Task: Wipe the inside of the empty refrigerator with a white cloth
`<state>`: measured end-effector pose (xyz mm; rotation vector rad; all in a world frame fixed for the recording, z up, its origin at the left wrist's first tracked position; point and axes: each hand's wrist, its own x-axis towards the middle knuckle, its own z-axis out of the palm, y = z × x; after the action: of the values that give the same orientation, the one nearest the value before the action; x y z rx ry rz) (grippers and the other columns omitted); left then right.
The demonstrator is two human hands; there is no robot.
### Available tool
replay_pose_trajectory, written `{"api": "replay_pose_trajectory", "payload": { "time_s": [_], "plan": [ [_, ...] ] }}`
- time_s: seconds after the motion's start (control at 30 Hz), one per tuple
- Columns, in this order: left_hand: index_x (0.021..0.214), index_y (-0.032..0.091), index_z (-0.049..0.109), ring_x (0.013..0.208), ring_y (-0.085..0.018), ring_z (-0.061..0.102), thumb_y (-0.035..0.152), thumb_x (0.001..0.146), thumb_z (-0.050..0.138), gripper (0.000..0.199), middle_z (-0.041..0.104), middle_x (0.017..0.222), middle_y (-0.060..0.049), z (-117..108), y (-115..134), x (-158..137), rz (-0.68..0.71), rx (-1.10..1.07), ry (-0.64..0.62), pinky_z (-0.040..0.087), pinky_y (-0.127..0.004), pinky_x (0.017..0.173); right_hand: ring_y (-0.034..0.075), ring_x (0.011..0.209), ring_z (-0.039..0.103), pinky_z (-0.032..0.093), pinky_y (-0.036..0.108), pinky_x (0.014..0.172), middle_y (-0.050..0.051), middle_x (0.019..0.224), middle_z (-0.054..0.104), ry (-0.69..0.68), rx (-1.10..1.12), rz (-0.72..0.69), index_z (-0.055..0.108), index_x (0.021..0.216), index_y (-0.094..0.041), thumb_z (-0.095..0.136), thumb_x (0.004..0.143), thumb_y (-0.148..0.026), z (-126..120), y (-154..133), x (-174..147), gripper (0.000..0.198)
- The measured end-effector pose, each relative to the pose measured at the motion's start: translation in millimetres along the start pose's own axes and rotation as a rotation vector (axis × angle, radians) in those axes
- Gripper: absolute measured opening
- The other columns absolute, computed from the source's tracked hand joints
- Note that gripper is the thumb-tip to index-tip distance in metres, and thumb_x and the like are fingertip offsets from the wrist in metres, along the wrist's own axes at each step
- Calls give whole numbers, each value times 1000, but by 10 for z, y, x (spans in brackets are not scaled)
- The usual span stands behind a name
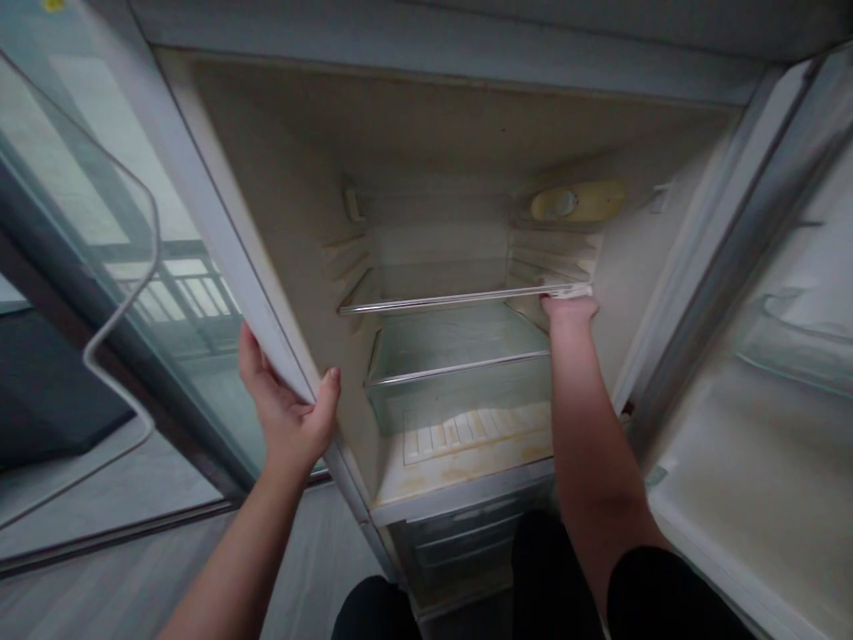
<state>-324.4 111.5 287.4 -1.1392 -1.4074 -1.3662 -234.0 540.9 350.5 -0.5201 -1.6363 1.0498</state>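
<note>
An open refrigerator [267,222] with a stained, off-white interior fills the middle of the head view. My left hand [293,404] grips its left side wall at the front edge, the thumb on the inner side and the fingers outside. Deep inside, my right hand [571,304] is closed on a white cloth [573,290], of which only a little shows, at the right end of the upper glass shelf [453,300]. Most of those fingers are hidden. Below lies a second glass shelf [459,333], above the ribbed, yellow-stained floor [466,436] of the compartment.
The refrigerator door [766,427] stands open at right, with a clear door bin [793,333]. A yellowed control housing [578,203] juts from the inner right wall. A lower drawer [466,551] sits near my knees. At left, a white cord [126,302] hangs before a glass door.
</note>
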Motion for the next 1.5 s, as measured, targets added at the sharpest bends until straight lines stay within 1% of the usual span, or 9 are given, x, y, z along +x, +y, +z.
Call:
{"api": "replay_pose_trajectory", "payload": {
  "time_s": [0.07,0.13,0.33,0.57,0.77,0.97,1.1,1.2,1.5],
  "plan": [
    [164,39,21,158,-26,25,31,89,75,93,22,171,-4,-2,4,-3,-8,-9,-4,17,-45,134,26,116,70,56,54,94,19,114,72,62,168,164,50,153,-21,-15,85,-1,-141,-8,-61,96],
    [164,38,20,158,-25,25,31,90,75,93,22,171,-5,-5,-1,-9,-5,-14,-7,17,-42,134,25,116,70,57,52,94,21,117,70,114,203,171,45,156,-19,-15,87,-4,-240,13,-156,93],
    [164,40,20,159,-28,21,32,88,77,95,21,172,-1,-12,-34,-13,-6,-50,-8,15,-47,135,30,123,63,53,47,101,22,137,60,293,-288,1,36,160,-10,-3,101,-31,-268,137,-852,74],
    [162,45,22,159,-32,20,37,88,77,92,23,170,0,-6,-50,-12,-20,-91,-5,13,-55,135,38,142,46,42,50,115,31,149,50,-119,-955,-101,29,159,3,31,97,-25,-253,357,-1330,68],
    [162,45,20,159,-31,19,37,89,76,93,21,171,2,-11,-58,-26,-29,-83,-14,12,-53,136,39,155,27,32,52,124,32,161,34,-230,-1044,-238,18,161,6,44,93,-23,-85,472,-1019,79],
    [163,44,20,160,-29,18,35,89,76,94,20,171,3,-17,-52,-18,-5,-83,-20,11,-50,136,34,159,21,22,53,128,29,164,32,-502,-1160,-309,35,156,7,38,89,-7,82,414,-502,68],
    [162,45,21,160,-29,18,33,89,76,92,21,171,3,-18,-49,-19,4,-78,-16,11,-50,136,22,159,25,18,46,131,15,167,34,-667,-1093,-455,46,152,-3,33,87,-6,85,512,-226,67],
    [162,45,22,159,-30,20,30,88,77,93,22,171,4,-21,-41,-24,-14,-71,-10,13,-51,136,17,156,29,17,43,131,15,164,40,-722,-1116,-432,46,151,-2,34,84,-6,63,614,-58,69],
    [163,45,21,159,-27,22,26,83,77,99,22,171,8,-40,-63,-13,43,19,-4,16,-48,135,28,152,39,24,48,127,25,156,47,-726,-1494,-410,55,147,-1,36,91,-3,529,824,380,58]
  ]
}}
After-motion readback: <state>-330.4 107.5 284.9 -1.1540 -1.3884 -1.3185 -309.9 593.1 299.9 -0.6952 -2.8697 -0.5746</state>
